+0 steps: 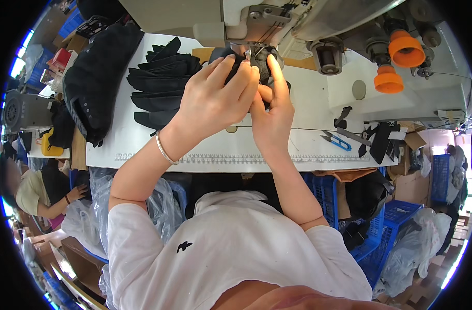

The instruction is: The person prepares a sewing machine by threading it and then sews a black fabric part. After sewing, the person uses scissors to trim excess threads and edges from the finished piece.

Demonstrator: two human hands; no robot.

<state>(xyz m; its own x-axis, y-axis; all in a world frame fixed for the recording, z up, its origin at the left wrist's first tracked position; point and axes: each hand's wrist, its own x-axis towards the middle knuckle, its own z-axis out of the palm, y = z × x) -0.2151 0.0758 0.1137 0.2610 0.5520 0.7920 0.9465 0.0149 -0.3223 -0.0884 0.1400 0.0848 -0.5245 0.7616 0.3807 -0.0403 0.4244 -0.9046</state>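
At the presser foot of a sewing machine, both hands are close together on a black fabric piece. My left hand is closed on it from the left, fingertips right by the foot. My right hand pinches it from the right, its index finger stretched up along a mesh-like part. The fingers cover most of the piece, and the needle point cannot be made out. Left of my left hand, several black fabric pieces lie fanned out in an overlapping row on the white table.
A big black fabric bundle rests at the table's left. Blue thread snips and black straps lie to the right, below orange thread-tension knobs. Blue crates stand below. Another person sits at far left.
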